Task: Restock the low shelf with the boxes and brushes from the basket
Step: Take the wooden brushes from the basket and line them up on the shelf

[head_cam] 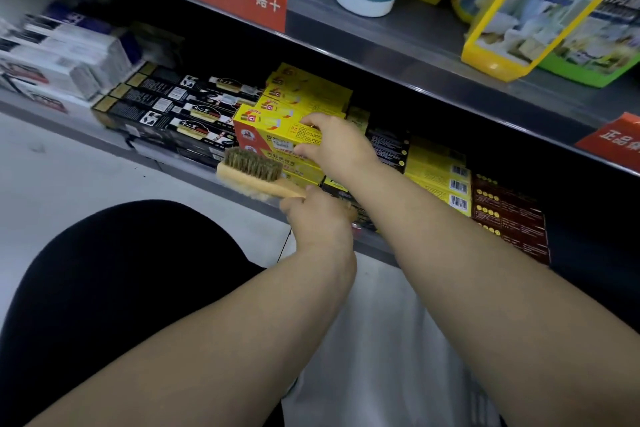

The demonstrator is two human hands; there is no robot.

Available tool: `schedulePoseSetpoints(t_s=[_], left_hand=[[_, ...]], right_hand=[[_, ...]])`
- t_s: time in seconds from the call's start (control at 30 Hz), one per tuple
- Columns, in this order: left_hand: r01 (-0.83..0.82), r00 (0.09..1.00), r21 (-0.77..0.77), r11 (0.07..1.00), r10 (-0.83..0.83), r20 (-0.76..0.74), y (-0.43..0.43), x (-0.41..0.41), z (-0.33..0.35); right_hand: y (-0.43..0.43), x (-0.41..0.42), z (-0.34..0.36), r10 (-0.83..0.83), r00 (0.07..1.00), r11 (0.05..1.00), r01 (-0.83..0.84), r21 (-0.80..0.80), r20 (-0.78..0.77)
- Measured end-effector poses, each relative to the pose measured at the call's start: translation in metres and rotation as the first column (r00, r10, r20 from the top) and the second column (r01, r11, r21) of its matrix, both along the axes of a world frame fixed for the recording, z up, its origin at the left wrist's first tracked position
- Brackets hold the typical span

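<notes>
Low grey shop shelf point(194, 173): right hand point(337, 146), pinching yellow cardboard box point(273, 130), should slide it flush; left hand point(318, 222) grips pale wooden bristle brush point(256, 173) just below the box, perhaps next.

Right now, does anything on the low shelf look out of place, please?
The front yellow box, gripped by the right hand, juts forward of the yellow stack behind it. The brush is held by the left hand, not yet shelved.

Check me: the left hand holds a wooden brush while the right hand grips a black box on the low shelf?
The head view shows the box is yellow, not black. The right hand grips it on the low shelf; the left hand holds the brush.
</notes>
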State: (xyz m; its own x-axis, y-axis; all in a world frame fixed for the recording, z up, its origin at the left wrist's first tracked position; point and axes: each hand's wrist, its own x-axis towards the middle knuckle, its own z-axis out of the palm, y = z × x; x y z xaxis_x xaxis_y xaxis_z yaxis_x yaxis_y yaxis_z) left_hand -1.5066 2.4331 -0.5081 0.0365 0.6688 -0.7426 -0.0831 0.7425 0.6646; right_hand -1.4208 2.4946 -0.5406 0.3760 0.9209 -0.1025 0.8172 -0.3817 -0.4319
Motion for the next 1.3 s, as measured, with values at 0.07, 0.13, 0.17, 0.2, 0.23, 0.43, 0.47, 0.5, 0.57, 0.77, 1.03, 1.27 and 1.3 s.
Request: schedulePoseSetpoints(t_s=[0.07,0.13,0.17,0.2,0.23,0.43,0.47,0.5,0.57,0.77,1.03,1.27,1.3], left_hand=[[0.022,1.0,-0.038,0.999,-0.022,-0.01,0.002,0.0,0.001],[-0.019,1.0,-0.086,0.996,0.021,0.023,0.003,0.0,0.002],[-0.025,0.999,-0.086,0.996,0.028,0.028,0.003,0.0,0.002],[-0.019,0.999,-0.073,0.997,0.021,0.028,0.003,0.0,0.002],[-0.008,1.0,-0.068,0.998,0.01,0.026,0.002,-0.001,0.002],[0.001,1.0,-0.018,1.0,0.0,0.028,-0.002,-0.001,0.007],[0.004,1.0,-0.005,1.0,-0.004,0.027,-0.003,0.0,0.007],[0.01,1.0,0.012,1.0,-0.01,0.029,-0.005,0.0,0.007],[0.048,0.998,0.063,0.997,-0.05,0.037,-0.011,0.001,0.004],[0.363,0.923,0.215,0.907,-0.381,0.051,-0.05,0.009,-0.011],[0.607,0.754,0.256,0.752,-0.647,0.114,-0.101,0.034,-0.006],[0.751,0.593,0.216,0.624,-0.782,0.192,-0.17,0.064,0.007],[0.77,0.558,0.232,0.594,-0.804,0.205,-0.181,0.07,0.012]], right_hand=[[0.001,0.0,0.001,-0.006,1.0,1.0,0.006,0.002,0.003],[0.001,-0.001,0.001,-0.021,1.0,1.0,0.021,0.005,0.01],[0.0,-0.001,0.001,-0.027,0.999,1.0,0.027,0.005,0.016],[-0.001,-0.001,0.002,-0.031,0.999,1.0,0.031,0.003,0.019],[-0.002,0.0,0.002,-0.032,0.999,0.999,0.032,0.002,0.018],[-0.003,0.001,0.003,-0.02,1.0,1.0,0.02,-0.02,-0.003],[-0.004,0.002,0.005,-0.017,1.0,0.999,0.016,-0.032,-0.019],[-0.005,0.004,0.007,-0.017,0.999,0.999,0.015,-0.041,-0.041],[-0.014,0.01,0.013,-0.035,0.995,0.999,0.032,-0.039,-0.092],[-0.081,0.037,0.032,-0.212,0.929,0.974,0.225,0.008,-0.305],[-0.215,0.064,0.056,-0.373,0.736,0.92,0.374,-0.119,-0.565],[-0.337,0.096,0.083,-0.443,0.893,0.896,0.443,0.022,0.079],[-0.358,0.102,0.085,-0.458,0.867,0.886,0.462,0.03,0.196]])
